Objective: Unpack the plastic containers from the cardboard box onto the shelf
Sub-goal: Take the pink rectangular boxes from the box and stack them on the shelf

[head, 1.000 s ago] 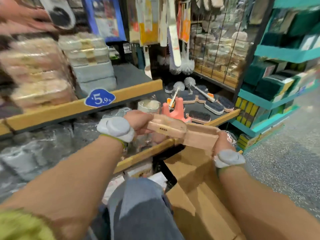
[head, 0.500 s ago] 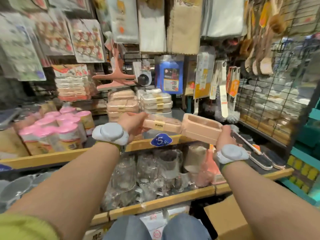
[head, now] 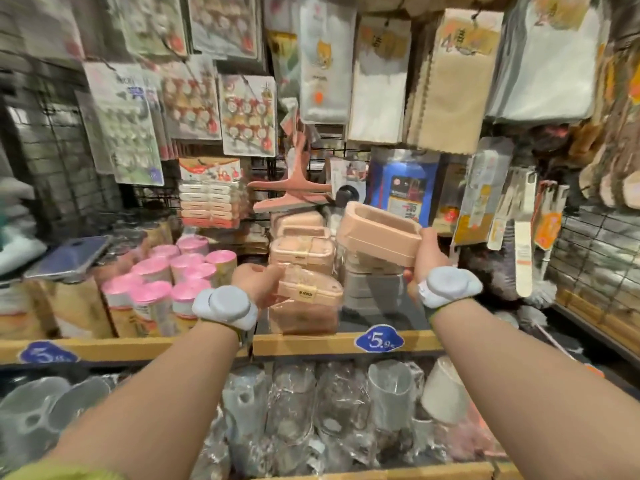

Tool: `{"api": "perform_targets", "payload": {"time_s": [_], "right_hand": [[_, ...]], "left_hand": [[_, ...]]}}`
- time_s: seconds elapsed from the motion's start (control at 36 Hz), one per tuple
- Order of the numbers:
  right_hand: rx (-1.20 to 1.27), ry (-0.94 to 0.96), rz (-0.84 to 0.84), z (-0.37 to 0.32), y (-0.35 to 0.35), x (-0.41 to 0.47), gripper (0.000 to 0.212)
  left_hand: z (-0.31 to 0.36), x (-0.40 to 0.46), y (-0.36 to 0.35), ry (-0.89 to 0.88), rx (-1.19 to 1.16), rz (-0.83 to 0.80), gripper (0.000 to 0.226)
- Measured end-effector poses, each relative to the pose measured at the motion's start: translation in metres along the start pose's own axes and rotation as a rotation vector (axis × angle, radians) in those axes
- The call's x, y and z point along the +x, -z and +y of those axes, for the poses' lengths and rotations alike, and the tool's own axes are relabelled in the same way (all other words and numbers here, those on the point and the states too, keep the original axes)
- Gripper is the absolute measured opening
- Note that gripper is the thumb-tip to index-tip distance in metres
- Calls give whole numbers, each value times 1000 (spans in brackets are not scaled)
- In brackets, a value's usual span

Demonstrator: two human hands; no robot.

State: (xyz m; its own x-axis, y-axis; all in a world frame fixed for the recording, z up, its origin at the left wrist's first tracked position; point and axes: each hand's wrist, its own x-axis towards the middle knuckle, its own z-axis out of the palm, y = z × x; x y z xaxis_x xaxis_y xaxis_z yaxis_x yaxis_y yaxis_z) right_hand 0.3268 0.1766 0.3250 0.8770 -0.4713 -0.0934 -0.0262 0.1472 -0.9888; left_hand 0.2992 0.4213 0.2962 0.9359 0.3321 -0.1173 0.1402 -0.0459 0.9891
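Left hand: the left hand (head: pixel 258 284) grips a wrapped pink container (head: pixel 309 293) by its near left end, fingers curled under it and thumb on top; the container sits low over the shelf (head: pixel 304 344), just in front of the stack of pink containers (head: pixel 300 244); whether it already rests on the pack beneath cannot be told.
Right hand: the right hand (head: pixel 427 259) holds an open pink container (head: pixel 378 233) by its near right corner, thumb on the rim and fingers wrapped below; it is tilted and raised above the shelf, beside the stack.
Weight: both look light, since each is carried one-handed from a single end without sagging.
Stiffness: the open one appears to be rigid moulded plastic; its rim should take a pinch without flexing.
Slip: the film on the left container looks glossy and probably slick, so support from underneath is safer than a pinch on the wrap.
Fragility: probably low, though thin walls may crack if dropped.
Where to hold: short ends or corners, leaving the base free to land flat.
Risk: the stack behind looks tall and may topple if nudged.
Nearby: pink-lidded jars (head: pixel 166 282) stand to the left; a blue price tag (head: pixel 378 341) is fixed to the shelf edge.
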Motion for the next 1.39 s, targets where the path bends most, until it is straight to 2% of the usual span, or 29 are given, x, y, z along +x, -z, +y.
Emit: {"api": "perform_targets", "payload": {"time_s": [0.08,0.19,0.28,0.33,0.47,0.64,0.69,0.75,0.81,1.14,1.25,1.36,1.39], "right_hand": [[57,20,-47,-4,-23,12,38],[119,7,-99,-11,-48,20,33],[85,23,-138,-12,-68,27,32],[77,22,-159,-14,-78,30,29],[102,-15,-204,-13,-100,34,23],[162,-51,-274,-6,-119,34,18],[109,-14,-303,0,-122,39,17],[111,-2,-321,3,-124,41,41],[115,-16,-329,5,-126,42,50],[121,-12,-304,14,-128,42,52],[114,-51,-314,12,-124,45,27],[129,-20,-310,9,-124,41,40],[144,-45,-307,8,-124,42,36]], "left_hand": [[-5,9,-5,-26,111,27,37],[-7,11,-12,-100,268,74,27],[-10,21,-11,-95,266,68,40],[-15,26,-10,-84,270,41,38],[-26,32,-5,-106,511,52,49],[-36,40,-1,-142,737,12,40],[-37,43,-2,-152,767,11,36],[-35,44,-4,-154,794,14,36],[-33,45,-5,-155,824,22,38],[-34,53,-17,-154,966,83,33],[-31,54,-19,-120,978,104,35],[-28,56,-25,-74,947,120,36],[-27,57,-27,-62,941,125,36]]}}
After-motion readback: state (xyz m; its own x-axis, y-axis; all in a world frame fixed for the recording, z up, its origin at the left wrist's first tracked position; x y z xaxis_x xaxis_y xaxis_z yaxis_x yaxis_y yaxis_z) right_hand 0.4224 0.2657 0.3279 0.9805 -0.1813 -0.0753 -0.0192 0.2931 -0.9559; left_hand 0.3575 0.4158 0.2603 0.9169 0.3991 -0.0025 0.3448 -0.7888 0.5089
